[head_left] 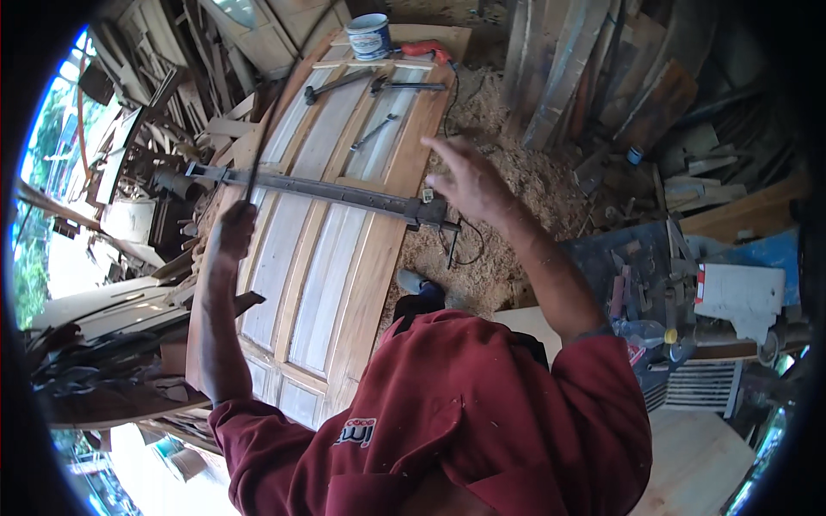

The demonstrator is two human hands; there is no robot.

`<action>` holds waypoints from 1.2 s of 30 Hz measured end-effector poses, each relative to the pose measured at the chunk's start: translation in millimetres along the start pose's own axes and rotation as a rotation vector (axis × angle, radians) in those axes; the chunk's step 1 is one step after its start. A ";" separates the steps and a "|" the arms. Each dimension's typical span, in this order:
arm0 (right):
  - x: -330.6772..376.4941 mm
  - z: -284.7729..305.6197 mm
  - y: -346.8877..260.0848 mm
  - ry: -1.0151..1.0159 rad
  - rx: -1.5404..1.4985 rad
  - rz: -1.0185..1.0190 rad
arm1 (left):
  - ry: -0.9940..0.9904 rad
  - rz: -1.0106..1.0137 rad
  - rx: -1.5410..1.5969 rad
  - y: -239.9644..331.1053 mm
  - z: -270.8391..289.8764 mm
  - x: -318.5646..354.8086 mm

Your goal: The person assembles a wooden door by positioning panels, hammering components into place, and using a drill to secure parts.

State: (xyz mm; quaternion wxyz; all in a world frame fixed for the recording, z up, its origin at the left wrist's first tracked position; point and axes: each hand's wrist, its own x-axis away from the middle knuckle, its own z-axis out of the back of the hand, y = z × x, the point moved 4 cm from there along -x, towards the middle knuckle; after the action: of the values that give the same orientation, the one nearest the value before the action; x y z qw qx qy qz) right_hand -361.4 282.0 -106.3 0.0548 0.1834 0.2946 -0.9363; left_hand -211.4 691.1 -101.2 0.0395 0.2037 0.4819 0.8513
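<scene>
A wooden panel door lies flat in front of me. Across its middle rests a long dark metal bar clamp, its screw end past the door's right edge. My left hand is closed around a long thin dark rod at the door's left side; the rod rises out of the top of the view. Over the clamp's screw end hovers my right hand, fingers stretched and thumb apart, holding nothing. Two hammers, one at left and one at right, and a wrench lie on the door's far half.
At the door's far end stand a white-and-blue bucket and a red corded power tool. Wood shavings cover the floor at right. Boards lean behind; scrap wood piles up left. A cluttered bench stands right.
</scene>
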 end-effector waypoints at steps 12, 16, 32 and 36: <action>-68.7 -4.5 83.9 -0.221 0.578 0.381 | -0.439 -0.336 -0.353 -3.0 -163.9 10.9; -52.6 -60.2 135.3 -0.751 0.336 0.187 | -0.615 -0.419 -0.322 -17.6 -194.7 2.0; -75.6 2.1 116.5 -0.561 0.226 0.221 | -0.517 -0.582 -0.517 46.1 -132.2 -89.0; -103.2 16.1 98.8 -0.459 0.270 0.260 | -0.412 -0.498 -0.610 72.7 -112.9 -98.6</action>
State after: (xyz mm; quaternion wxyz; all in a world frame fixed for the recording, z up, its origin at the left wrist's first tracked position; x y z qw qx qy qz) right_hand -250.0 191.1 -107.8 0.2146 0.0088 0.1211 -0.9691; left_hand -155.3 535.6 -122.0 0.3966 0.2258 0.2253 0.8608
